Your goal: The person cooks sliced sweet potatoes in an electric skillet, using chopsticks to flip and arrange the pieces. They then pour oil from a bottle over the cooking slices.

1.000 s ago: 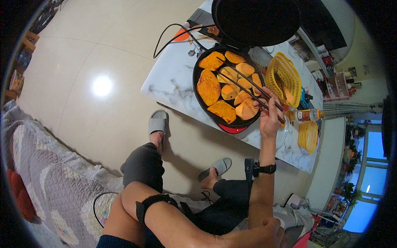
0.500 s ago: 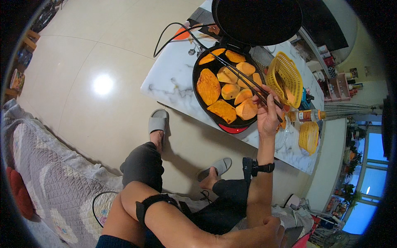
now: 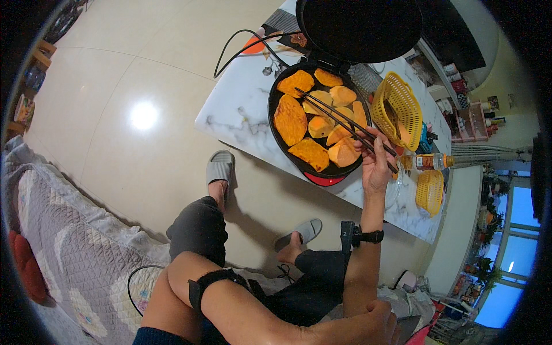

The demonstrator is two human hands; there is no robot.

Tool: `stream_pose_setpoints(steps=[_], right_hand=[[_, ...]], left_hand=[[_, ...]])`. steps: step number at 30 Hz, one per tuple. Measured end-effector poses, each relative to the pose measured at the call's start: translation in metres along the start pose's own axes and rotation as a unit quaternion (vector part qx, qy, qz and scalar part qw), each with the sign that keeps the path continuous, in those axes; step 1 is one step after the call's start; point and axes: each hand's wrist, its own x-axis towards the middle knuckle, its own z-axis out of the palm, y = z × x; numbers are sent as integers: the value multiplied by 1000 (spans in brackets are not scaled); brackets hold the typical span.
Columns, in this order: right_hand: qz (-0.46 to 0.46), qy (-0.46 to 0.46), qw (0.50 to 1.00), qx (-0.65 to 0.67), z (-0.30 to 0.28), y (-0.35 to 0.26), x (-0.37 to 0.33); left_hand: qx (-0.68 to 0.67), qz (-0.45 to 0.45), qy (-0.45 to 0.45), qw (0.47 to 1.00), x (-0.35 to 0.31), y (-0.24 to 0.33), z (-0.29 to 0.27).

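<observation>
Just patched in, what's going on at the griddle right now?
A seated person's right hand holds a pair of dark chopsticks, their tips reaching across to the far-left slices in the round electric griddle. The pan is filled with orange-yellow slices, browned in spots, and its lid is open. The left hand rests low near the lap, and it is unclear whether it holds anything. A yellow basket sits to the right of the griddle on the marble table.

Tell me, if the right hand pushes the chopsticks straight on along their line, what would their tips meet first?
Probably the orange slice at the pan's far left; the chopsticks in the right hand point there, though depth is unclear.
</observation>
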Motion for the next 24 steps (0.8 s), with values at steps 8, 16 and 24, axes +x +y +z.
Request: stream_pose_setpoints(steps=[8, 16, 24], right_hand=[[-22, -3, 999, -42, -3, -10, -1], [-56, 0, 992, -111, 34, 13, 1], [-30, 134, 980, 142, 14, 2, 4]], left_hand=[[10, -9, 8, 1000, 0, 1, 3], [23, -1, -5, 1000, 2, 2, 2], [10, 1, 2, 1000, 4, 4, 9]])
